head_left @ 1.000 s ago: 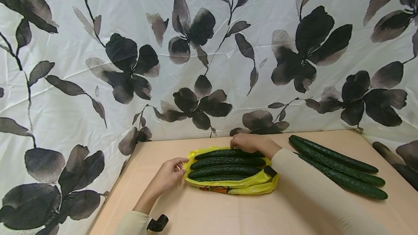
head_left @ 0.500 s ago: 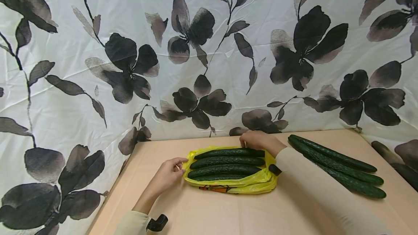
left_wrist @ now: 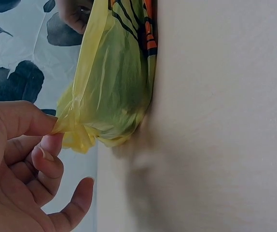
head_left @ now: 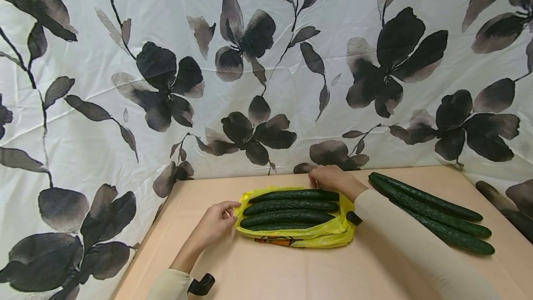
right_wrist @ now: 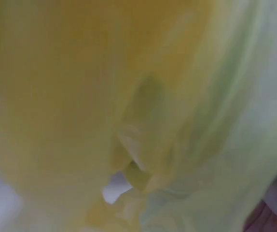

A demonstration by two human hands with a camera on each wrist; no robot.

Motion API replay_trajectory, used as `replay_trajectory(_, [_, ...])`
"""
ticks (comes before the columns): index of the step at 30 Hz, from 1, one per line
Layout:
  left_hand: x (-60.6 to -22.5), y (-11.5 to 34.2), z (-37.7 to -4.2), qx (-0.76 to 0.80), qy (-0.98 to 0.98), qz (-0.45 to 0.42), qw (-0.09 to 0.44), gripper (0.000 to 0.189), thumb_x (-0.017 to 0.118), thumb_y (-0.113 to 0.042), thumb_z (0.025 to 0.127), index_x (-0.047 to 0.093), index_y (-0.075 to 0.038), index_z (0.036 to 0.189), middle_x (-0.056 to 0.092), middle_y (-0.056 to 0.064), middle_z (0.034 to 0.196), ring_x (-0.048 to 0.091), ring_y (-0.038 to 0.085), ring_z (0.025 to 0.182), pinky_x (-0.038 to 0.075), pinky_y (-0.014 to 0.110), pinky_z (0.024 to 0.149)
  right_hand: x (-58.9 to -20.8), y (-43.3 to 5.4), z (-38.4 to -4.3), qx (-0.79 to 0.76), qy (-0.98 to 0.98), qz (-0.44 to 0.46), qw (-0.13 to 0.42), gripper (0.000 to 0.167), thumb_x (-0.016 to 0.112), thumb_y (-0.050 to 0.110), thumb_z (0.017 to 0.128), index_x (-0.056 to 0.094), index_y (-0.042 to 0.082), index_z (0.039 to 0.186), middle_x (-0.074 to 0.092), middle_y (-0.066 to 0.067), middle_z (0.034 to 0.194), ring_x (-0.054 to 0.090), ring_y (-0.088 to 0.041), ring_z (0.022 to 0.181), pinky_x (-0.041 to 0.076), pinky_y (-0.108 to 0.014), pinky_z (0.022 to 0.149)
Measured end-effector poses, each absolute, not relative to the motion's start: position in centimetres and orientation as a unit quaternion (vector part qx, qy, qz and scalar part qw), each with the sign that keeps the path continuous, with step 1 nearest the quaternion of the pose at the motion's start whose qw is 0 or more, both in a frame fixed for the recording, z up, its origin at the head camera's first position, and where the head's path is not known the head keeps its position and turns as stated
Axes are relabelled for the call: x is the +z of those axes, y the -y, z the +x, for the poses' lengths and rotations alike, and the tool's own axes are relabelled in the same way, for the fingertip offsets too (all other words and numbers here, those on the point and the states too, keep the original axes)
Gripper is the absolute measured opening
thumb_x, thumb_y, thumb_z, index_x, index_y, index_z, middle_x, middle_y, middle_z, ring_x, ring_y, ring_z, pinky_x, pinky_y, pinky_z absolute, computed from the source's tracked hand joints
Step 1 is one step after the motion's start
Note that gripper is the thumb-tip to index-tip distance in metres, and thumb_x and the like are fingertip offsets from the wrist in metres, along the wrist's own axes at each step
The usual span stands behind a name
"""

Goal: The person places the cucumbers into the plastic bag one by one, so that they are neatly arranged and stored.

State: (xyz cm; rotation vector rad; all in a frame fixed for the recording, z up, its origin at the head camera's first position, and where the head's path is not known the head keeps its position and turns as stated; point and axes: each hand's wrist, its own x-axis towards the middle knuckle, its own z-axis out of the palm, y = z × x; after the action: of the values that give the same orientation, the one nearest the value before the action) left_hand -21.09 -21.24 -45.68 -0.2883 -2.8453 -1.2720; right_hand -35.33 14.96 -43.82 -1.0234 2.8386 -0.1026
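A yellow plastic bag (head_left: 325, 242) lies on the table with its mouth spread and several cucumbers (head_left: 291, 206) side by side in it. My left hand (head_left: 214, 221) pinches the bag's left edge; in the left wrist view the thumb and finger of the left hand (left_wrist: 27, 145) hold a gathered bit of the film. At the far right rim, my right hand (head_left: 333, 180) has curled fingers on the bag's edge, the tips hidden behind it. Yellow film (right_wrist: 80, 96) fills most of the right wrist view.
Several loose cucumbers (head_left: 441, 216) lie slanting on the table (head_left: 266, 272) at right, beyond the right sleeve (head_left: 399, 230). A white cloth (head_left: 312, 105) with dark flowers hangs behind the table's far edge. Dark wrist devices (head_left: 201, 285) sit at both wrists.
My right hand has slid to the right along the far rim of the bag, uncovering the right end of the rear cucumber. My left hand has stayed at the left edge.
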Motion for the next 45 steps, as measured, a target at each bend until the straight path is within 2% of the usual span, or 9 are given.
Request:
replay_trajectory(6, [-45.8,20.9,-21.2,-0.406,0.909,-0.092,0.013,0.036,0.066,0.005,0.087,0.068,0.002,0.123,0.058,0.002,0.087,0.050,0.011,0.068,0.039,0.021,0.055,-43.3,-15.4,-35.6,-0.013,-0.933,-0.357,0.035,0.006,0.065,0.011,0.099,0.064,0.014,0.104,0.063,0.001,0.083,0.049,-0.014,0.061,0.049,-0.031,0.062])
replay_trajectory(13, [-45.6,20.6,-21.3,-0.404,0.912,-0.071,0.013,0.037,0.067,0.004,0.087,0.070,-0.002,0.123,0.057,0.001,0.087,0.050,0.011,0.068,0.038,0.020,0.056,-42.2,-16.6,-35.6,-0.035,-0.929,-0.368,-0.006,0.014,0.063,0.004,0.097,0.055,0.015,0.101,0.065,-0.001,0.090,0.048,-0.014,0.057,0.045,-0.028,0.058])
replay_trajectory(18, [-45.5,20.6,-21.3,-0.406,0.911,-0.073,0.015,0.036,0.067,0.005,0.087,0.070,-0.001,0.122,0.058,0.002,0.087,0.050,0.012,0.069,0.038,0.021,0.056,-42.1,-17.3,-35.6,-0.061,-0.928,-0.368,0.010,0.010,0.057,0.005,0.100,0.058,0.014,0.104,0.063,0.000,0.090,0.049,-0.013,0.061,0.045,-0.029,0.060])
replay_trajectory(24, [-45.4,20.5,-21.2,-0.403,0.912,-0.075,0.020,0.036,0.067,0.005,0.086,0.070,-0.001,0.122,0.057,0.002,0.087,0.050,0.012,0.068,0.038,0.021,0.055,-42.4,-18.1,-35.7,-0.068,-0.930,-0.358,0.044,0.016,0.060,0.005,0.099,0.064,0.011,0.113,0.062,0.001,0.088,0.052,-0.013,0.068,0.048,-0.032,0.067])
replay_trajectory(28, [-45.4,20.5,-21.1,-0.404,0.912,-0.069,0.019,0.036,0.067,0.004,0.087,0.070,-0.001,0.122,0.057,0.001,0.087,0.050,0.012,0.068,0.038,0.021,0.055,-42.2,-18.7,-35.1,-0.082,-0.929,-0.358,0.042,0.022,0.060,0.003,0.099,0.066,0.009,0.119,0.061,0.003,0.080,0.052,-0.012,0.066,0.047,-0.030,0.063])
replay_trajectory(31, [-45.4,20.6,-21.0,-0.403,0.912,-0.070,0.019,0.036,0.067,0.004,0.087,0.070,-0.001,0.122,0.057,0.001,0.087,0.050,0.012,0.068,0.037,0.021,0.055,-41.9,-19.3,-34.4,-0.095,-0.927,-0.362,0.032,0.025,0.061,0.003,0.098,0.066,0.009,0.122,0.064,0.003,0.082,0.054,-0.010,0.067,0.046,-0.028,0.061])
replay_trajectory(35, [-45.4,20.7,-20.9,-0.406,0.911,-0.075,0.018,0.036,0.067,0.004,0.087,0.069,-0.001,0.123,0.057,0.002,0.088,0.050,0.012,0.068,0.038,0.021,0.055,-41.6,-20.2,-33.5,-0.101,-0.923,-0.370,0.013,0.025,0.061,0.002,0.098,0.067,0.011,0.120,0.068,0.002,0.091,0.062,-0.010,0.077,0.051,-0.028,0.065])
replay_trajectory(38, [-45.4,20.7,-20.9,-0.412,0.908,-0.074,0.015,0.037,0.066,0.004,0.087,0.069,-0.001,0.123,0.057,0.003,0.089,0.050,0.012,0.068,0.039,0.021,0.055,-41.4,-21.0,-32.9,-0.108,-0.921,-0.374,0.006,0.024,0.062,0.001,0.097,0.068,0.012,0.117,0.071,-0.001,0.095,0.066,-0.014,0.082,0.054,-0.031,0.068])
replay_trajectory(45, [-45.4,20.8,-20.8,-0.419,0.905,-0.080,0.004,0.037,0.065,0.004,0.088,0.069,-0.002,0.124,0.057,0.004,0.089,0.050,0.012,0.069,0.039,0.021,0.055,-41.1,-23.1,-31.5,-0.128,-0.914,-0.384,-0.003,0.024,0.067,-0.003,0.092,0.069,0.009,0.112,0.071,-0.005,0.099,0.069,-0.020,0.089,0.058,-0.035,0.075])
